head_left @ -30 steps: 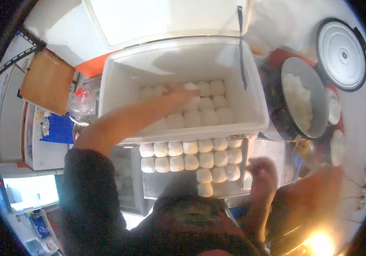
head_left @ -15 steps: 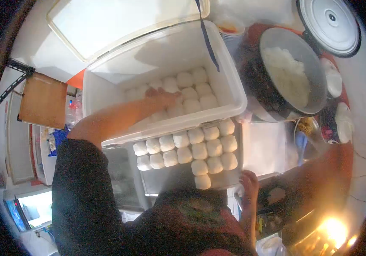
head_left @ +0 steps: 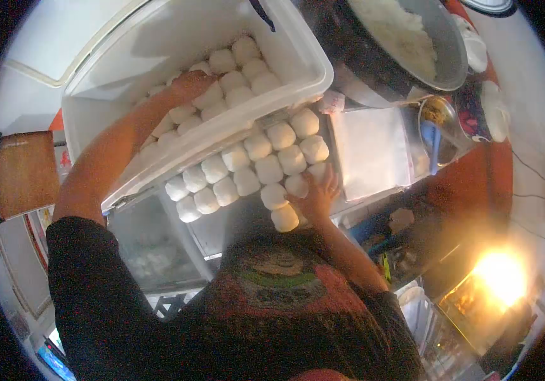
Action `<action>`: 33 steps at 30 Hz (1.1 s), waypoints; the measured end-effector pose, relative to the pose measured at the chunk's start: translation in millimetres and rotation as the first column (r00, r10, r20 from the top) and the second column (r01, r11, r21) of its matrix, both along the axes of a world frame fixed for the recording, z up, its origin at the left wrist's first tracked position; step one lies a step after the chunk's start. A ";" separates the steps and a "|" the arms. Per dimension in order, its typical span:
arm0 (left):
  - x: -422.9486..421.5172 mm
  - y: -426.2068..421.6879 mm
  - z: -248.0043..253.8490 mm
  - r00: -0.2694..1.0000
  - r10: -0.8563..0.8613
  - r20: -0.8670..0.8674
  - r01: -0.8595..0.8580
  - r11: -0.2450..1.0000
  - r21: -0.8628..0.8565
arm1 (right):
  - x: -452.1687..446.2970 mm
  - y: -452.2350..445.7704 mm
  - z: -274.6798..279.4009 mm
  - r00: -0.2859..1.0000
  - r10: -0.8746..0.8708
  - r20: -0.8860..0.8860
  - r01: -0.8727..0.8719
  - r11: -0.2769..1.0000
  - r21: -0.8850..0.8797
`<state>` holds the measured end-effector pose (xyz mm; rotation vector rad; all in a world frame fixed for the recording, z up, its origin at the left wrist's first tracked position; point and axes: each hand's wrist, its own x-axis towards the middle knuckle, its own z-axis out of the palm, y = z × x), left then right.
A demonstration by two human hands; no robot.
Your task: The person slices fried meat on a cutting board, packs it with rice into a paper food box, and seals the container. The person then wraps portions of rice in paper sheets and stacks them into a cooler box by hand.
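A deep white plastic bin [head_left: 196, 136] holds rows of white round balls [head_left: 223, 61]. My left hand [head_left: 191, 87] reaches inside it among the balls; its fingers are largely hidden, and I cannot make out what they hold. In front of the bin, more white balls [head_left: 245, 181] stand in rows on a metal tray [head_left: 212, 232]. My right hand [head_left: 318, 195] lies at the right end of these rows, fingers spread, touching the balls there.
At the upper right stands a large dark pot [head_left: 453, 70] with white rice-like food inside. White sheets [head_left: 372, 152] lie right of the tray, beside a metal bowl [head_left: 447, 113] with a blue-handled utensil. A bright lamp [head_left: 499, 278] glows lower right.
The view has turned and shifted, so the bin sits further left and tilted. My right hand has moved up from below the tray onto the balls. My left arm still reaches into the bin.
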<state>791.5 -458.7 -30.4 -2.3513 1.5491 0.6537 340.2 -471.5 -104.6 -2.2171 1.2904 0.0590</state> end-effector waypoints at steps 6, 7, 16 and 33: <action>35.2 4.3 -3.0 0.938 -0.217 -0.270 0.142 0.952 -0.273 | -8.5 -8.7 -26.7 0.988 0.092 0.121 -0.084 0.994 -0.072; 39.5 4.7 -1.7 0.922 -0.259 -0.287 0.167 0.936 -0.309 | -1.8 -8.9 -17.9 0.992 0.124 -0.009 -0.124 0.989 -0.084; 39.6 -11.8 4.1 0.914 -0.069 -0.400 0.032 0.995 -0.099 | -26.4 -43.0 1.9 0.987 0.154 -0.034 -0.150 0.985 0.087; 50.0 1.2 6.9 0.740 0.125 -0.661 -0.119 0.991 0.054 | 360.9 -118.1 217.7 0.714 0.665 -0.218 -0.694 0.713 -0.098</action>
